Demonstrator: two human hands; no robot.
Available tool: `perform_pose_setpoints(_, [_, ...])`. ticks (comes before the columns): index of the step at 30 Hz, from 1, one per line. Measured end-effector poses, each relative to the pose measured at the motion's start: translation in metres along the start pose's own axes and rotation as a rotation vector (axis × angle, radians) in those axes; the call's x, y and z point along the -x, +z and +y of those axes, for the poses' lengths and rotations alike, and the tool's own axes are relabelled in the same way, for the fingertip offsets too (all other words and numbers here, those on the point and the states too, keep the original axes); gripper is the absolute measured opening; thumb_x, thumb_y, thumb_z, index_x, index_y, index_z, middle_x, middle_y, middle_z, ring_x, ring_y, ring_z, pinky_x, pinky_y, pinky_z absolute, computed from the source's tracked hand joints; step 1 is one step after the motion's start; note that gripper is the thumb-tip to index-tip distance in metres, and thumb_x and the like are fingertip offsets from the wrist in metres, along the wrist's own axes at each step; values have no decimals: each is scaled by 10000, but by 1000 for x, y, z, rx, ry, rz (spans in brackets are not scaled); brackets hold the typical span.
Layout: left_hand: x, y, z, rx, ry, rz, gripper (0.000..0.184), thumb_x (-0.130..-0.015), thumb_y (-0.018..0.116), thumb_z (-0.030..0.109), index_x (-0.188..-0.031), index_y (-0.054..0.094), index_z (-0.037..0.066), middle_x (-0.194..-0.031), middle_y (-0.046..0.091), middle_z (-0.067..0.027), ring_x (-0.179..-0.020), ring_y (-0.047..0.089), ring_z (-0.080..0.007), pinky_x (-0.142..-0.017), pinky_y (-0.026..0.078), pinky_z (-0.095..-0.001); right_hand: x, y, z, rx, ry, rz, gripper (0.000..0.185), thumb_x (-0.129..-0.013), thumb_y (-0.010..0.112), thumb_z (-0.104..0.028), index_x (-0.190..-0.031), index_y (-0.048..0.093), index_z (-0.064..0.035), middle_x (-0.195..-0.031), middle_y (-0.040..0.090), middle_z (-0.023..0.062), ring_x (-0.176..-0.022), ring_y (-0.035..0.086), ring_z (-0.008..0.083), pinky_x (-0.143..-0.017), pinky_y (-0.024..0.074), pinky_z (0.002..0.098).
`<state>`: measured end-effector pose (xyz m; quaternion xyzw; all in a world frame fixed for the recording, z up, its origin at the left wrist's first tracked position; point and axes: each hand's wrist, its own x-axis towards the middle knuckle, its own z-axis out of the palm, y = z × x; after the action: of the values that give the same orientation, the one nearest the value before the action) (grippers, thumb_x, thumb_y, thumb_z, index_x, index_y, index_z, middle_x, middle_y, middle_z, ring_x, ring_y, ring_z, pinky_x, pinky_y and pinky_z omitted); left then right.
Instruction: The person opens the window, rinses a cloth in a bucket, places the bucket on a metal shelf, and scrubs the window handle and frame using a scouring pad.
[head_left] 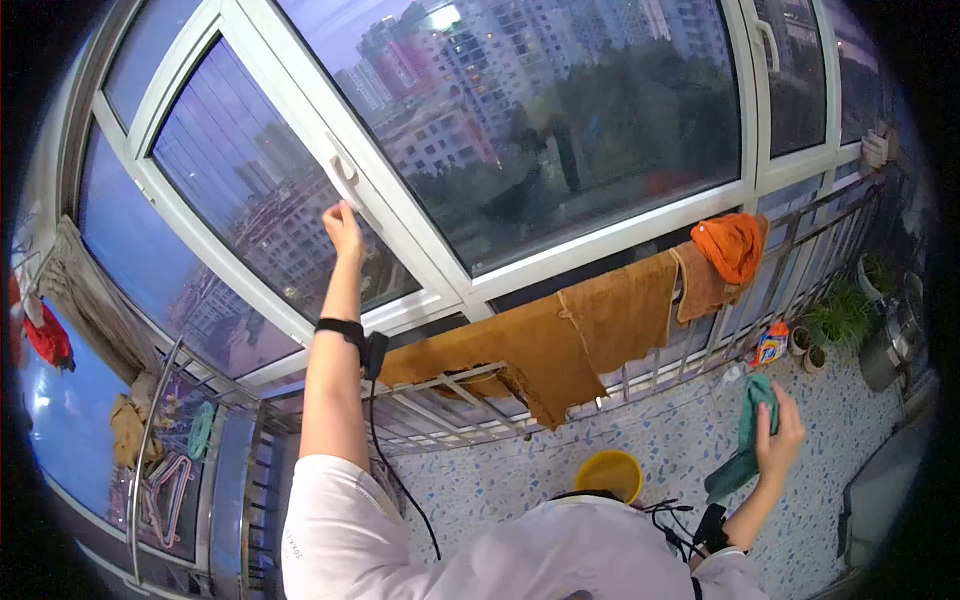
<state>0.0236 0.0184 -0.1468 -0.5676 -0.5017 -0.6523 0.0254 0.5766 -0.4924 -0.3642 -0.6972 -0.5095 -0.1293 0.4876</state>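
Note:
My left hand [343, 232] is raised on an outstretched arm, its fingers closed at the lower end of a white window handle [344, 172]. That handle sits on the white frame [287, 112] of a narrow window sash, which looks closed. Low on the right, my right hand [781, 437] grips a green cloth [740, 462]; the cloth hangs down beside the palm and pokes up above the fingers. Dark bands circle both wrists, and a black cable [388, 468] runs down from the left one.
A metal railing [455, 386] runs below the windows, draped with brown cloths [520, 340] and an orange cloth [728, 247]. A yellow bucket [610, 473] stands on the speckled floor near my body. Potted plants [838, 318] and an orange detergent bag [771, 344] are at right; hangers [166, 497] hang left.

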Motion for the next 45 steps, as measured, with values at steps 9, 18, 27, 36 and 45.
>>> perform_pose_setpoints(9, [223,-143,35,-160,20,-386,484,-920,586,225,-1332,406,45,-1261,472,-158,-1112,484,-261,-954,392,-377,-20,-22,33,-13,-62,-204,292,-869,604,-139,-1143,611,-39,-984,637,177,-850,633,356,-721,489,378])
perform_pose_setpoints(18, [359,-288,93,-348,-64,-523,632,-861,605,68,-1427,325,51,-1272,461,-173,-1169,472,-283,-1012,368,-374,-49,30,30,-25,-212,-480,302,-912,568,-194,-1182,583,-59,-1059,624,179,-928,611,382,-763,482,413])
perform_pose_setpoints(27, [411,-358,117,-531,-177,-405,567,-861,604,56,-1387,393,51,-1276,474,-167,-1141,494,-293,-984,399,-356,-58,108,-66,-221,-384,-610,304,-885,604,-194,-1148,594,-42,-1017,631,175,-877,621,383,-738,487,418])
perform_pose_setpoints(36, [469,-397,99,-674,-288,-292,578,-854,614,105,-1387,397,57,-1286,483,-189,-1170,493,-354,-983,401,-398,-52,167,-173,-257,-608,-821,278,-840,617,-107,-1115,595,-76,-964,610,169,-868,603,387,-718,481,438])
perform_pose_setpoints(45, [496,-398,47,-557,-505,-195,677,-855,618,107,-1447,294,60,-1304,480,-200,-1075,541,-333,-904,446,-404,-12,209,-238,-207,-793,-1086,282,-832,624,-97,-1113,606,-94,-951,611,169,-854,601,390,-712,485,445])
